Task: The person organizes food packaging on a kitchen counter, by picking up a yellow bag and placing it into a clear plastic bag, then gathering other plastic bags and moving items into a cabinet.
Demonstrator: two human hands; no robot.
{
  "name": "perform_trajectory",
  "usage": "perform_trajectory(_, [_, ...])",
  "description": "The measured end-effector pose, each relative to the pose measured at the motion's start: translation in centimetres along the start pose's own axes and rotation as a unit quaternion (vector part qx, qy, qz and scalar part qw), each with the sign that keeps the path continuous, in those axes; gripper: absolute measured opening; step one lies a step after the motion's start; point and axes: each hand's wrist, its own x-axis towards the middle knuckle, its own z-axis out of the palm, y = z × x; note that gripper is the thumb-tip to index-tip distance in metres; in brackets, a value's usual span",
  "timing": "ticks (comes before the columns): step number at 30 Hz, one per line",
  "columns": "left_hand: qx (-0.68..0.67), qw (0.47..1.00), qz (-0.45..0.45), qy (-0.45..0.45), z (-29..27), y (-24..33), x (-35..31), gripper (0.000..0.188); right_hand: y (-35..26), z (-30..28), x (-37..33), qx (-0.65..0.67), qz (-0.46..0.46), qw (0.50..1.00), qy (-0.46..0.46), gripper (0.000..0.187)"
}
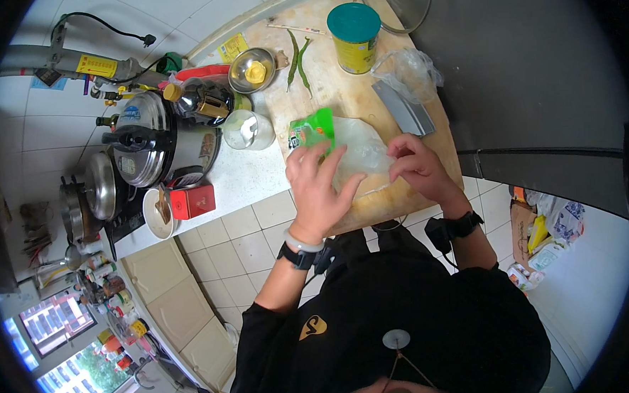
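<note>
On the wooden board (369,211) lies a translucent white plastic bag (358,146). A bright green packet (319,127) overlaps its left edge. My left hand (320,192) is over the packet's lower end and the bag's left side, fingers spread and nothing gripped. At the bag's right edge, my right hand (421,168) has thumb and fingers pinched together on the plastic. Just beyond that hand rests a flat grey metal-looking piece (406,108), with a crumpled clear bag (409,74) above it.
Farther back stand a yellow tin with a green lid (354,39), two green chili peppers (297,63) and a metal bowl (252,70) holding something yellow. To the left are a glass jar (248,130), a dark bottle (201,101) and a pressure cooker (148,145). A dark cabinet (521,65) borders the right.
</note>
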Motion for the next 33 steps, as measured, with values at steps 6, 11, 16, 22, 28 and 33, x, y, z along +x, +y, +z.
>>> perform_trajectory(6, [0.108,0.983,-0.069,-0.133,1.9,-3.2,1.1,0.031,-0.7,-1.4,0.2,-0.026,-0.014,1.0,0.007,0.02])
perform_trajectory(11, [0.073,0.987,-0.036,-0.138,2.0,-1.0,1.2,0.025,-0.6,-1.8,0.4,-0.012,-0.02,1.0,0.005,0.022])
perform_trajectory(16, [0.084,0.994,-0.047,-0.042,2.5,-3.8,0.0,0.01,-1.3,-1.7,0.7,-0.023,-0.006,1.0,0.008,0.019])
perform_trajectory(22, [0.011,0.994,-0.103,0.036,-0.9,-2.2,2.3,0.007,-3.3,-3.5,0.9,-0.044,-0.05,0.997,0.039,0.016])
perform_trajectory(28, [-0.023,0.992,-0.117,0.04,-1.4,-1.8,1.2,0.007,-4.0,-3.7,1.4,-0.041,-0.06,0.997,0.03,0.017])
perform_trajectory(33, [-0.053,0.991,-0.119,0.03,-1.9,-1.3,0.1,0.007,-4.4,-3.4,0.7,-0.081,-0.034,0.996,0.016,0.016])
